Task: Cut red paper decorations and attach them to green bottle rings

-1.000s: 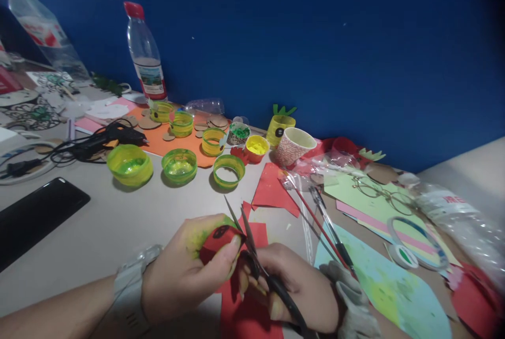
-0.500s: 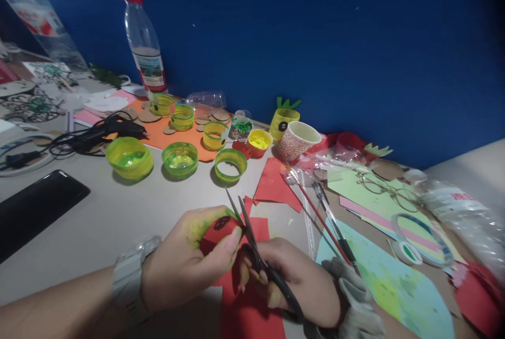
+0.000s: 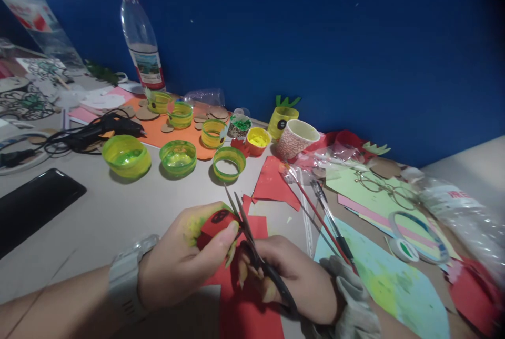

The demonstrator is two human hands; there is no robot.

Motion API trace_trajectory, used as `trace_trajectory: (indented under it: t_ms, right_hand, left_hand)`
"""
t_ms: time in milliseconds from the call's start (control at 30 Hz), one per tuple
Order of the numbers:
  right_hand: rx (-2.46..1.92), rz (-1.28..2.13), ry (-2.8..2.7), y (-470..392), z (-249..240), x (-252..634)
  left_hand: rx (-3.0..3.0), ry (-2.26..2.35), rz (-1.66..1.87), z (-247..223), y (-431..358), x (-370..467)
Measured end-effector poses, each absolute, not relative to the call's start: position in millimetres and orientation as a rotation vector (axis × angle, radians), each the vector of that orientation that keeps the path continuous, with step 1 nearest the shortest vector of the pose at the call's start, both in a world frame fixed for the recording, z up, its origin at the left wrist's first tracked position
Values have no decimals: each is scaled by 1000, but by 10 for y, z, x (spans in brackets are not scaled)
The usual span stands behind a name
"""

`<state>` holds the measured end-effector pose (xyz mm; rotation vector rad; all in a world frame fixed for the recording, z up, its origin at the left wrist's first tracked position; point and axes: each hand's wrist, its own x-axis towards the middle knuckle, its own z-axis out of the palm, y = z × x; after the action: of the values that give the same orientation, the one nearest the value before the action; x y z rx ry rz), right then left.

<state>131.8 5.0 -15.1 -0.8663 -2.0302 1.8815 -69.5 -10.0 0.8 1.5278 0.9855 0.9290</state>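
Our left forearm (image 3: 79, 297) enters from the lower left of the frame and slants gently up to our left hand (image 3: 171, 270), just left of bottom centre. That hand is curled in a pinch, its thumb (image 3: 219, 244) angled toward the upper right, with yellow-green stains (image 3: 193, 227) on the skin. Our right hand (image 3: 302, 281) sits close beside it, right of bottom centre, fingers bent in a grip; our right forearm (image 3: 396, 322) reaches in from the lower right.

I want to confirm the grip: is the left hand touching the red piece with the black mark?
Touching. The head view shows it: the left hand holds the red piece, its thumb lying across the front.
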Motion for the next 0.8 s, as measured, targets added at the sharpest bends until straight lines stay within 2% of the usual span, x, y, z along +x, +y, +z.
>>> trace_trajectory:
  t_ms: [800]
  right_hand:
    - [-973,1824,-2001,4,-167,1297]
  left_hand:
    - [1252,1050,990,-111,-130,-707]
